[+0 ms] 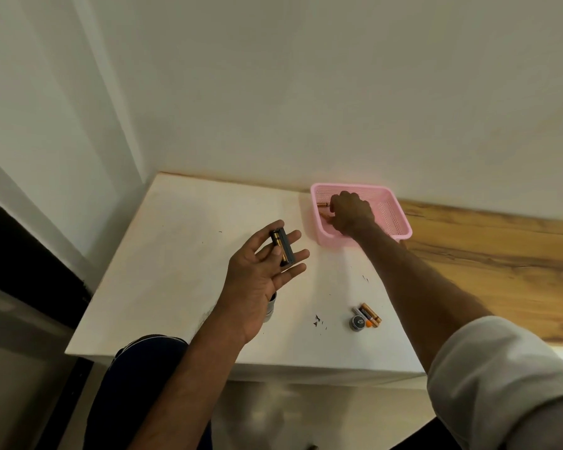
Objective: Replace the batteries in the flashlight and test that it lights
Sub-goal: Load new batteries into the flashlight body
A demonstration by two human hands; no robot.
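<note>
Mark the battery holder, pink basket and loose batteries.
battery holder (55, 250)... wait

— What lies beyond the hands?
— A plain white wall (306, 92); a white surface (176, 254) beneath them, small dark specks (317, 320) between the two forearms.
— And to the right?
— A wood-grain countertop (501, 264), running along the wall.

Black batt holder (283, 246) w/ gold cell, tilted, in left palm; loose batts (369, 315) + end cap (357, 322) on table.
</note>
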